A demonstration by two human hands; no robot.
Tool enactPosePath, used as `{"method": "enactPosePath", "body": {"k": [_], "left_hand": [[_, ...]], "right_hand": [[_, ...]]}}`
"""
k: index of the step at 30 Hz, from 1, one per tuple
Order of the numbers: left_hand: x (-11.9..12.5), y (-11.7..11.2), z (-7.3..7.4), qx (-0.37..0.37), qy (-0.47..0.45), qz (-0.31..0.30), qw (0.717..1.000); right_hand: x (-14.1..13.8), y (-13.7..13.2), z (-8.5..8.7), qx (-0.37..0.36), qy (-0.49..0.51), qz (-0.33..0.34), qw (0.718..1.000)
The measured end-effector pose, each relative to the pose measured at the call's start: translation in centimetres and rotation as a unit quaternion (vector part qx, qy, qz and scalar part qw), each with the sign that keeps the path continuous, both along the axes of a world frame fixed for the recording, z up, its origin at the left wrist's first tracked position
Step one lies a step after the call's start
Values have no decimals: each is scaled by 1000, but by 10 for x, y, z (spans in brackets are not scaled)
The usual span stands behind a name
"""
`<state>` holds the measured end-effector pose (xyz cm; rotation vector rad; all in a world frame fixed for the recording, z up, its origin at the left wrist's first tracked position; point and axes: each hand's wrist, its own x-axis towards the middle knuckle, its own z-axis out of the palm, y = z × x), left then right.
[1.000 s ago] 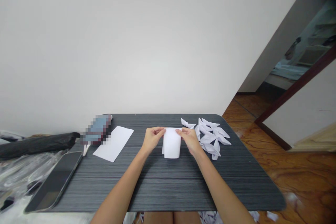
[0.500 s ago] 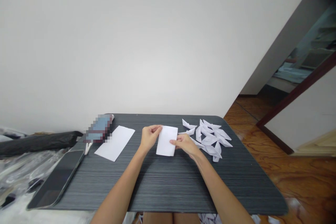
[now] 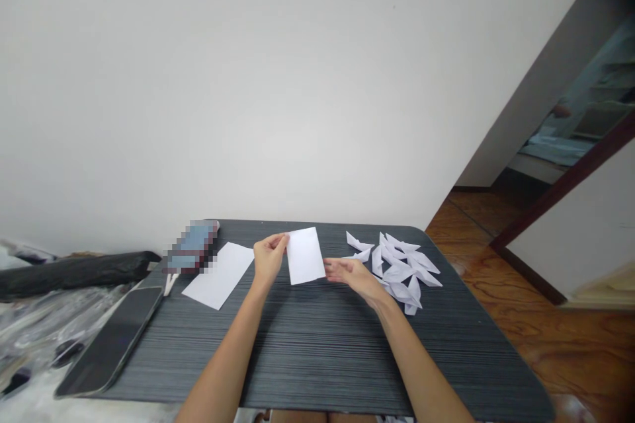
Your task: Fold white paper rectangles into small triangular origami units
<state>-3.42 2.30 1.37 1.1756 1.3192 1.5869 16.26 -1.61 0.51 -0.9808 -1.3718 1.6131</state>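
My left hand [image 3: 268, 256] pinches the upper left corner of a folded white paper [image 3: 304, 255] and holds it a little above the dark table [image 3: 317, 344]. To the paper's right, my right hand [image 3: 350, 272] hovers with its fingers loosely apart, its fingertips close to the paper's lower right edge and holding nothing. A pile of several folded white paper shapes [image 3: 397, 264] lies just right of that hand.
A flat white paper strip [image 3: 218, 275] lies left of my left hand. A blurred bluish object [image 3: 192, 248] sits at the table's back left. A dark phone [image 3: 113, 340] rests at the left edge, beside a black bag [image 3: 74, 272]. Wooden floor [image 3: 560, 330] is on the right.
The folded paper has shifted left and up. My right hand has let go of it and opened beside it, while my left hand keeps its pinch on the corner.
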Motion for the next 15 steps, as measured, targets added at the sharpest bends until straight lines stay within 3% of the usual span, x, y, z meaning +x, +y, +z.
{"method": "enactPosePath", "body": {"k": [6,9,11,14,15], "left_hand": [[11,-3,-1,1,24,-43,999],[13,-11,9,83,149,-34,985],[17,-21,18,189,299,-46,934],[30,-37,25,283,479,-201,806],[34,-41,25,294,508,-227,777]], "right_hand": [[-10,1,-4,-3,-33,-24,999],[-9,3,-7,24,-75,-43,996],[-7,3,-9,62,-106,-47,991],[-6,0,-9,128,-142,-35,981],[-5,-2,-8,147,-152,-29,977]]}}
